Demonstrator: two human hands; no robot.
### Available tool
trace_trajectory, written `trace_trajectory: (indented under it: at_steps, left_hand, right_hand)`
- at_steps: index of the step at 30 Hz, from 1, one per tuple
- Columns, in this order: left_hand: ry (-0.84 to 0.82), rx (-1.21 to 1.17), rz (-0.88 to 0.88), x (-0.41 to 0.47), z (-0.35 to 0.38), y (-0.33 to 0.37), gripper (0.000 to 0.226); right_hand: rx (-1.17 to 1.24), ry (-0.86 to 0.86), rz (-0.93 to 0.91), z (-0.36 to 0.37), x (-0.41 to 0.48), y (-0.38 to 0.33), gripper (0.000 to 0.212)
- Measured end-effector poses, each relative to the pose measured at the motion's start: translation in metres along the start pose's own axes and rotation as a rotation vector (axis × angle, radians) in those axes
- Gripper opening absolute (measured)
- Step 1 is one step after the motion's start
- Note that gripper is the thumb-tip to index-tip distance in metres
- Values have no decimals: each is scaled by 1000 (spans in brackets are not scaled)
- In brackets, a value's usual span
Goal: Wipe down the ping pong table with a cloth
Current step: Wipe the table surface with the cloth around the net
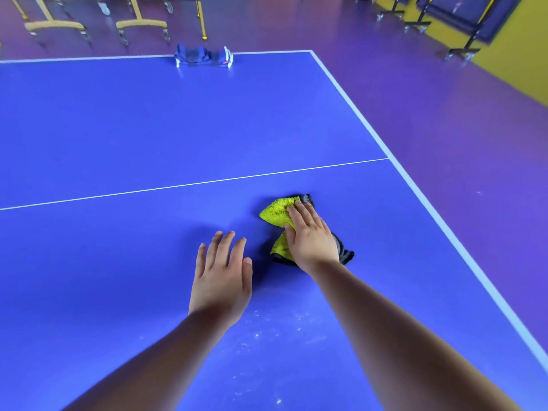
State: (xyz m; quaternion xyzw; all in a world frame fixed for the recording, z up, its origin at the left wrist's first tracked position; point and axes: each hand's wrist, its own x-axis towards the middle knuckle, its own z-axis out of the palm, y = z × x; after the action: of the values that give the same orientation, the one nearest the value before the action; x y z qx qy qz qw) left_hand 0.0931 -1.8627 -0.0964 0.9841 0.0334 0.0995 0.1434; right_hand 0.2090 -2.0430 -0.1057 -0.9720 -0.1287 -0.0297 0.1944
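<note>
Mid-wipe: yellow-and-grey cloth [277,215] pinned flat under one palm.
Right hand [311,235] with grip spread, fingers straight, pressing the cloth onto the blue ping pong table [148,129] near its right edge; left hand [221,277] flat, empty, just beside. Next, probably: drag back over the white specks [267,330] nearer the body, with even pressure.

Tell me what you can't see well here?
Head view:
Cloth: middle hidden under the right hand.
Table: left side and near end cut off by picture edges.
Blue bundle at its far edge: too small and blurry to name.
Yellow frames beyond: tops cut off by the top edge.
</note>
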Motion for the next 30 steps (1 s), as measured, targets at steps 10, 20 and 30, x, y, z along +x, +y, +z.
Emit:
trace_trajectory:
  at_steps: [10, 20, 30]
  left_hand:
    - [9, -4, 62, 39, 51, 150, 52]
    - [-73, 76, 172, 50, 102, 249, 52]
    - [-142, 113, 148, 41, 108, 269, 57]
  right_hand:
    - [-19, 27, 26, -60, 14, 154, 54]
    - [-24, 48, 90, -100, 15, 257, 51]
    - [-19, 50, 107, -108, 7, 273, 51]
